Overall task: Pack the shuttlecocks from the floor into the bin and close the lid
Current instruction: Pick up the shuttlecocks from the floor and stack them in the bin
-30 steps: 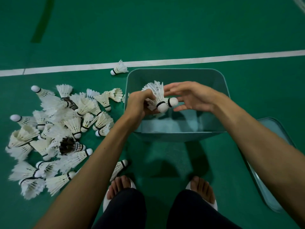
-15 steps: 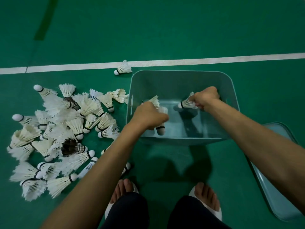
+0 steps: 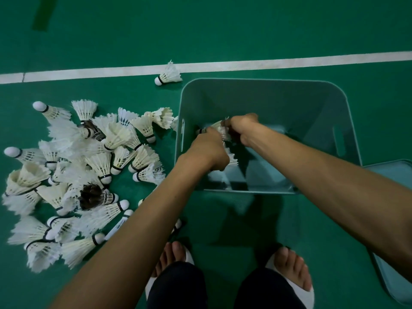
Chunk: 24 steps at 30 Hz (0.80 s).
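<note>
A teal plastic bin [image 3: 347, 121] stands open on the green court floor. Both my hands reach down inside it near its left wall. My left hand [image 3: 207, 150] is curled over white shuttlecocks [image 3: 219, 129] there, and more feathers show below it. My right hand [image 3: 242, 127] grips the feathered end of the same small bunch. A big pile of white shuttlecocks [image 3: 73, 175] lies on the floor left of the bin, with one dark-feathered one among them. A single shuttlecock [image 3: 168, 75] lies by the white line behind the bin.
The bin's teal lid [image 3: 394, 175] lies on the floor to the right, partly under my right forearm. A white court line [image 3: 267, 64] runs across behind the bin. My feet in white slippers [image 3: 289, 273] stand just in front of the bin.
My right hand has moved from the bin's right-middle to its left side, next to my left hand. Both hands now meet on a bunch of shuttlecocks low inside the bin.
</note>
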Each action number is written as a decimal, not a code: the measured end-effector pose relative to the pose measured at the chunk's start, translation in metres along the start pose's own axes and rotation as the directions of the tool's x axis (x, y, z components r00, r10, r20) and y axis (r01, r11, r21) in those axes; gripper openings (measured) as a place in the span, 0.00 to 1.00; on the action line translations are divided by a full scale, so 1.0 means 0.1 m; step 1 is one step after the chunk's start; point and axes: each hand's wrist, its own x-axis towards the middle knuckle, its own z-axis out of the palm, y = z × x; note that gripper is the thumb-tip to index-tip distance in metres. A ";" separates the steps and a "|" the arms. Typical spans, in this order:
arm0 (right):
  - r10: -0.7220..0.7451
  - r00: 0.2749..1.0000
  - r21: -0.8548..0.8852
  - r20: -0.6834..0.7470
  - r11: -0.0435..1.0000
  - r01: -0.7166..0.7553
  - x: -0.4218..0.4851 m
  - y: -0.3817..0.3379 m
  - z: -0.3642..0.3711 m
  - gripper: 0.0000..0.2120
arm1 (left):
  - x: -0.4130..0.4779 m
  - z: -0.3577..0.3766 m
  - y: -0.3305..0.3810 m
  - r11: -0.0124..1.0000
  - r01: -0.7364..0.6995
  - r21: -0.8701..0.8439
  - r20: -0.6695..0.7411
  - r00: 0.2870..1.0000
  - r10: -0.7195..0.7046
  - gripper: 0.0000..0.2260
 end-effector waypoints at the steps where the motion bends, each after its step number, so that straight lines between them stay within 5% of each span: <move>1: 0.004 1.000 0.031 0.018 0.999 -0.004 -0.04 -0.02 -0.06 0.10 | 0.00 0.00 -0.01 0.999 -0.020 0.025 -0.026 0.999 0.021 0.28; 5: -0.152 0.988 -0.176 -0.022 0.974 0.146 -0.30 -0.08 -0.48 0.17 | -0.02 0.00 -0.04 0.995 -0.090 0.043 -0.125 0.988 0.095 0.08; 9: -0.252 0.910 -0.319 0.329 0.878 0.358 -0.87 -0.01 -0.83 0.20 | -0.06 0.05 0.02 0.984 -0.175 -0.013 -0.234 0.958 0.167 0.10; 11: -0.269 0.871 -0.361 0.412 0.829 0.427 -0.98 0.05 -0.84 0.13 | -0.09 0.09 0.07 0.971 -0.230 -0.060 -0.252 0.945 0.209 0.15; 15: -0.400 0.892 -0.465 0.209 0.762 0.451 -0.66 0.12 -0.78 0.05 | -0.03 0.16 0.05 0.967 -0.206 -0.151 -0.243 0.956 0.165 0.24; 19: -0.321 0.931 -0.468 -0.171 0.858 0.211 -0.18 0.10 -0.78 0.05 | 0.13 0.13 -0.02 0.997 0.005 -0.074 -0.106 0.994 -0.012 0.38; 24: -0.140 0.982 -0.275 -0.130 0.956 0.099 0.18 0.09 -0.39 0.11 | 0.29 0.10 0.04 0.995 0.064 0.081 0.004 0.998 -0.065 0.36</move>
